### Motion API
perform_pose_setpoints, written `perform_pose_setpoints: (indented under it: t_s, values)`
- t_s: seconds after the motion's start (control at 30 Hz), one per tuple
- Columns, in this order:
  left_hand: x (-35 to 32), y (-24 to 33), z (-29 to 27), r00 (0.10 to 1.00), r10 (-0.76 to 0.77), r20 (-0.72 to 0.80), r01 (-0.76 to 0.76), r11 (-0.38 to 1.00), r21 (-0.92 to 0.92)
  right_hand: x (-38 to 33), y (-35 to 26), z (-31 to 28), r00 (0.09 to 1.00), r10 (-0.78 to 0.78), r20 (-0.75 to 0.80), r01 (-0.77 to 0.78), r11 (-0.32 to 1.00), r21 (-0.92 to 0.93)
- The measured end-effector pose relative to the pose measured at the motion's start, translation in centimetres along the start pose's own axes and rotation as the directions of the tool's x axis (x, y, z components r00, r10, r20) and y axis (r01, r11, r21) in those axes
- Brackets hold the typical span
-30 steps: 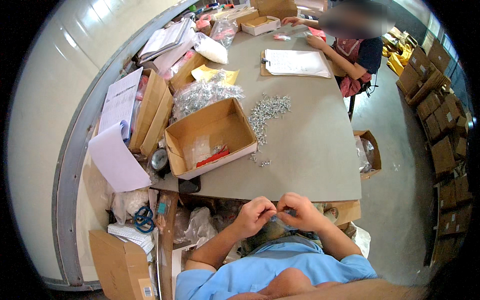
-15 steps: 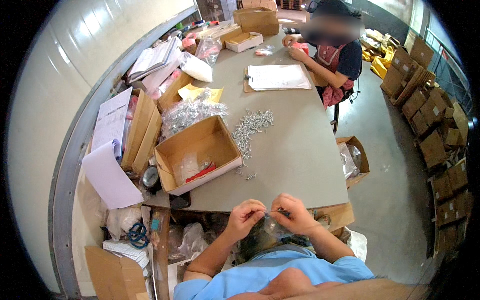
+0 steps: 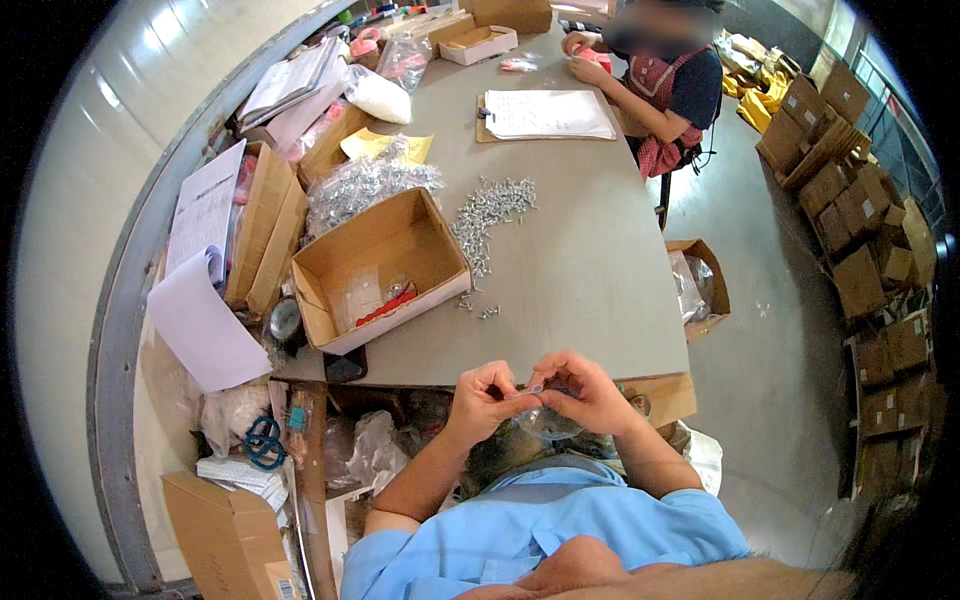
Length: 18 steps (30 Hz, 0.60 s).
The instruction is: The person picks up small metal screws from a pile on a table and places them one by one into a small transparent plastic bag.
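Just off the table's near edge, my left hand and my right hand meet with fingertips pinched together. Between them hangs a small clear plastic bag, gripped along its upper edge; its contents are too small to make out. Ahead on the grey table lies a loose pile of silvery screws, with a few strays nearer me. To the left of the pile stands an open cardboard box holding small clear bags and a red strip.
Behind the box is a heap of bagged screws. Cartons and papers crowd the left side. A clipboard lies farther off. Another person sits at the far right, hands over small items. A carton of plastic bags stands beside the table.
The view has tipped, so the table and its things sit higher in the picture. My fingers have shifted along the bag's edge, the right hand's fingers now arched higher over it.
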<state>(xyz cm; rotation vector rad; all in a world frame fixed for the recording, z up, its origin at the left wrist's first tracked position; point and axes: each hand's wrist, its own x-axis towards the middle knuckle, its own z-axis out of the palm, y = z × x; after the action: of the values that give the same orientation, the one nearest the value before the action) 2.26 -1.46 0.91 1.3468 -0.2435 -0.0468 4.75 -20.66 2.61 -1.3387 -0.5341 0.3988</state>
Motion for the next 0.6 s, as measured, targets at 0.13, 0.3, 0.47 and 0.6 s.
perform_pose_setpoints:
  t_s: [0.13,0.3,0.47,0.6]
  values:
    - [-0.2,0.7,0.3,0.993,-0.112,-0.041,0.111,0.993,-0.028,0.0,0.0,-0.3,1.0,-0.024,-0.004,0.023,0.999,-0.035]
    - [-0.5,0.5,0.1,0.997,-0.062,-0.046,0.066,0.995,0.073,0.2,-0.1,-0.6,0.996,-0.074,-0.053,0.066,0.987,-0.145]
    - [-0.6,0.0,0.4,0.995,0.071,-0.072,-0.057,0.981,0.184,0.3,-0.2,-0.7,0.987,-0.104,-0.126,0.082,0.981,-0.174]
    - [-0.4,0.1,0.8,0.986,0.069,-0.149,-0.074,0.997,-0.028,0.1,0.2,-0.7,0.984,-0.088,-0.153,0.061,0.983,-0.176]
